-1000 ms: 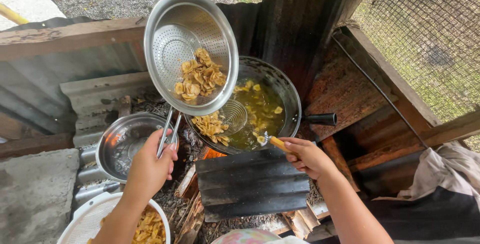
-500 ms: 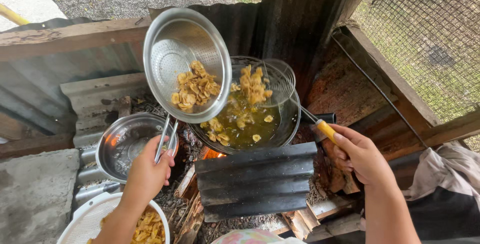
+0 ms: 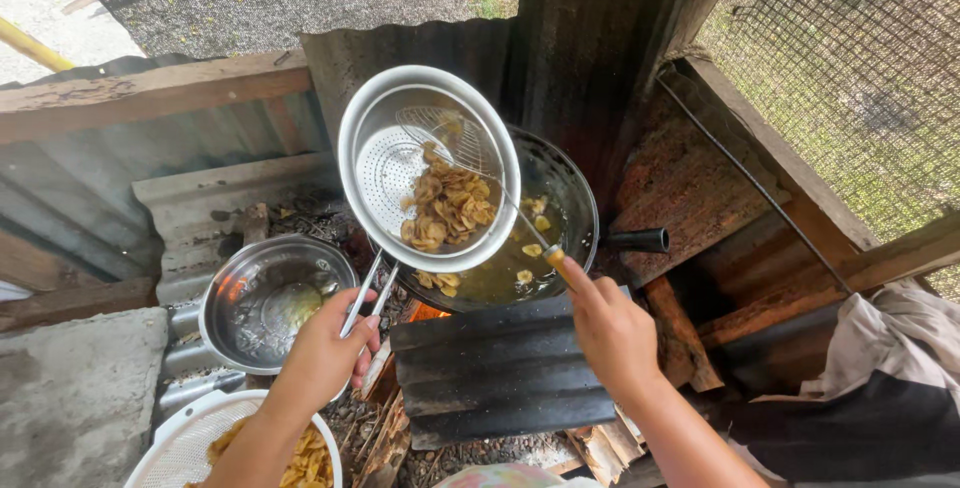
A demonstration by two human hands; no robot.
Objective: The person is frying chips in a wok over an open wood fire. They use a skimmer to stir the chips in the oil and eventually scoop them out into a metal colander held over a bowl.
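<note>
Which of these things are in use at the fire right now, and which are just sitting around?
In use:
left hand holding the metal strainer
right hand holding the wire skimmer
fried chips in the strainer
frying pan of oil

Lying about:
steel bowl
white basket
corrugated sheet
cloth

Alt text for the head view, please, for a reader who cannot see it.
Left hand holds a metal strainer of fried chips tilted over a pan of oil, while the right hand tips a wire skimmer into it. A steel bowl and white basket sit lower left.
</note>
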